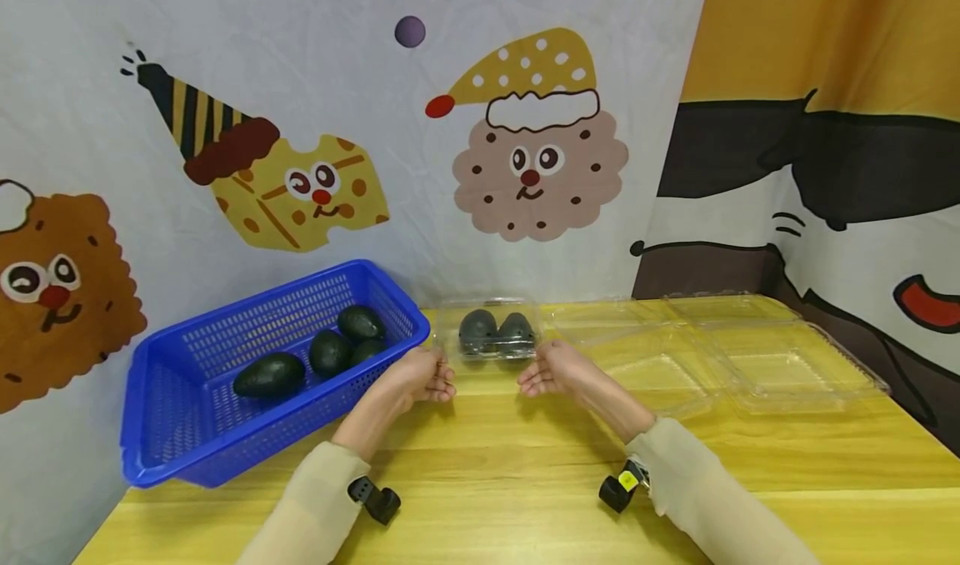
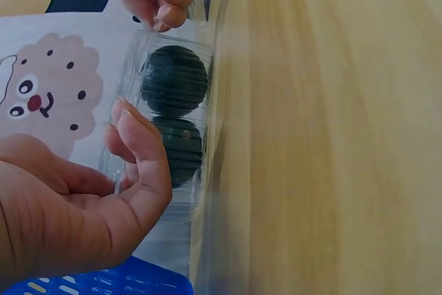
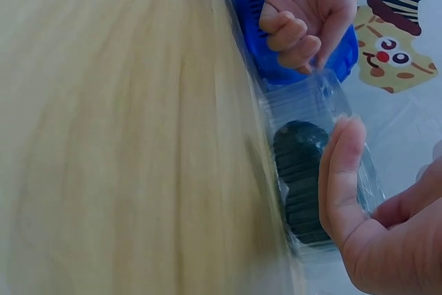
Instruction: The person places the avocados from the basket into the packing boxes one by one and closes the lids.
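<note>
Clear plastic clamshell (image 1: 447,323), one; avocados (image 1: 477,333), two, inside. Left hand (image 1: 424,374) and right hand (image 1: 555,369) pinch opposite ends; we do best pressing evenly there, not on the avocados.

Indoor work corner, kind of building unclear: wood-grain counter (image 1: 480,482) backed by cartoon-printed cloth (image 1: 420,198); avocados (image 1: 270,375) kept in blue basket (image 1: 217,465), clear plastic boxes (image 1: 780,373) laid alongside.
</note>
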`<act>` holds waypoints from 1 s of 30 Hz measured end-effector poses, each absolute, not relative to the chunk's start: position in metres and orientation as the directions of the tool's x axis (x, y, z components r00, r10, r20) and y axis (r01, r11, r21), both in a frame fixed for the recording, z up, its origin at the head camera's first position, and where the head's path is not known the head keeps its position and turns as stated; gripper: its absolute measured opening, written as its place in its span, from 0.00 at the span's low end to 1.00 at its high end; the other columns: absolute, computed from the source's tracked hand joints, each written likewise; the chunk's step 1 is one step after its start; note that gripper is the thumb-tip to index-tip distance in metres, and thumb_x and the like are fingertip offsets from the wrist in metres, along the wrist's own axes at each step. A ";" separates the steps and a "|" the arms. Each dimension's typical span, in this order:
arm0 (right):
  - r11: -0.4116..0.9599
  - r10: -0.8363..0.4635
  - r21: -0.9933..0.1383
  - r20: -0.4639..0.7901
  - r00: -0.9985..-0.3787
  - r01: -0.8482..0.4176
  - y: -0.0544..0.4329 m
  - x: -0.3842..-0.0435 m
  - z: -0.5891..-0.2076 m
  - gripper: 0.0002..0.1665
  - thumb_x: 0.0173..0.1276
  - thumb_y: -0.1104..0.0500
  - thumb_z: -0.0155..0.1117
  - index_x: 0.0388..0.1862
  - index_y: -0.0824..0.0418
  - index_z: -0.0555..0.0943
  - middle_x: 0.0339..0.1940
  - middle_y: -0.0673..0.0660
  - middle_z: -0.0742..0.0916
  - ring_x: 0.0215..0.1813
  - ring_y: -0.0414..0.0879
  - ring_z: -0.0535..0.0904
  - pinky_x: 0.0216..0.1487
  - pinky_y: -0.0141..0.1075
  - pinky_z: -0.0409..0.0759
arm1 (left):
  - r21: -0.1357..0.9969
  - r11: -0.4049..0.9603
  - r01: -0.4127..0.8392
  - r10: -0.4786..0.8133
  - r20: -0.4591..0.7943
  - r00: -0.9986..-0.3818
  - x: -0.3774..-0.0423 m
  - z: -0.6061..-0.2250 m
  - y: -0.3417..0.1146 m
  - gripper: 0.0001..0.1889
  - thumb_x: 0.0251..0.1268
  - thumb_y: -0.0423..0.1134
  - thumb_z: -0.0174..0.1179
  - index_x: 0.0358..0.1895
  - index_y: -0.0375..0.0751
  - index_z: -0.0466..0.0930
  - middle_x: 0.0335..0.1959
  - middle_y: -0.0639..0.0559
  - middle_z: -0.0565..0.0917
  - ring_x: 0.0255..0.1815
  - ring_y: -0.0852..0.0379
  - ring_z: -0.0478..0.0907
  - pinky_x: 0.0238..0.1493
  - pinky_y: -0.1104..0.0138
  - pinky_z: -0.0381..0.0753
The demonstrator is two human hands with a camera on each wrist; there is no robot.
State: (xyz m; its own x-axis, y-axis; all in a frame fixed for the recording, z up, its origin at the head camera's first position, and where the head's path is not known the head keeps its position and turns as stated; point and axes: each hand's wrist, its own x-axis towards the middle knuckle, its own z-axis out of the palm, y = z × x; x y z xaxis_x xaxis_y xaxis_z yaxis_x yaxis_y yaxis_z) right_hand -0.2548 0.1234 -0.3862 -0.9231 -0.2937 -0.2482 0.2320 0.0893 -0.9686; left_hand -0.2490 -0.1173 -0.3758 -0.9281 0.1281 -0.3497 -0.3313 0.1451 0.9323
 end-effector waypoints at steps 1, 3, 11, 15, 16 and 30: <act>0.089 -0.284 -0.970 -0.242 -0.928 0.226 0.122 -0.254 -0.387 0.24 0.83 0.64 0.27 0.64 0.84 0.55 0.28 0.62 0.83 0.27 0.47 0.82 0.33 0.36 0.86 | 0.931 0.138 -0.339 0.124 -0.355 -0.926 -0.249 -0.376 -0.118 0.09 0.77 0.31 0.37 0.46 0.30 0.67 0.24 0.49 0.76 0.19 0.57 0.78 0.23 0.68 0.80; 0.084 -0.259 -0.972 -0.232 -0.937 0.218 0.120 -0.254 -0.388 0.21 0.83 0.64 0.27 0.61 0.82 0.57 0.27 0.62 0.83 0.26 0.47 0.82 0.32 0.37 0.86 | 0.929 0.120 -0.349 0.115 -0.363 -0.925 -0.249 -0.376 -0.118 0.09 0.78 0.31 0.37 0.46 0.31 0.67 0.24 0.49 0.76 0.19 0.57 0.78 0.23 0.69 0.80; 0.037 -0.217 -0.975 -0.223 -0.950 0.221 0.118 -0.255 -0.391 0.21 0.83 0.64 0.29 0.63 0.80 0.56 0.28 0.62 0.83 0.26 0.48 0.83 0.32 0.38 0.86 | 0.932 0.033 -0.361 0.119 -0.363 -0.924 -0.250 -0.378 -0.119 0.10 0.81 0.34 0.36 0.42 0.33 0.66 0.24 0.49 0.75 0.19 0.56 0.78 0.22 0.69 0.80; 0.015 -0.209 -0.974 -0.223 -0.952 0.225 0.117 -0.256 -0.391 0.19 0.85 0.63 0.30 0.61 0.79 0.58 0.28 0.62 0.82 0.27 0.48 0.83 0.34 0.38 0.86 | 0.930 0.001 -0.367 0.143 -0.363 -0.921 -0.250 -0.378 -0.120 0.08 0.81 0.35 0.38 0.45 0.34 0.64 0.25 0.49 0.75 0.20 0.56 0.77 0.23 0.69 0.80; 0.015 -0.208 -0.974 -0.223 -0.952 0.225 0.116 -0.256 -0.390 0.19 0.85 0.62 0.30 0.60 0.78 0.59 0.28 0.61 0.82 0.27 0.48 0.83 0.34 0.38 0.86 | 0.930 0.000 -0.368 0.149 -0.364 -0.920 -0.250 -0.378 -0.120 0.08 0.82 0.36 0.39 0.46 0.34 0.64 0.26 0.49 0.75 0.20 0.56 0.77 0.24 0.69 0.80; 0.061 -0.218 -0.958 -0.286 -0.933 0.280 0.130 -0.248 -0.378 0.27 0.85 0.60 0.40 0.70 0.80 0.57 0.28 0.60 0.83 0.25 0.47 0.84 0.34 0.38 0.87 | 0.926 0.083 -0.368 0.230 -0.377 -0.897 -0.248 -0.376 -0.121 0.24 0.80 0.38 0.44 0.72 0.30 0.55 0.29 0.48 0.75 0.24 0.56 0.76 0.27 0.70 0.79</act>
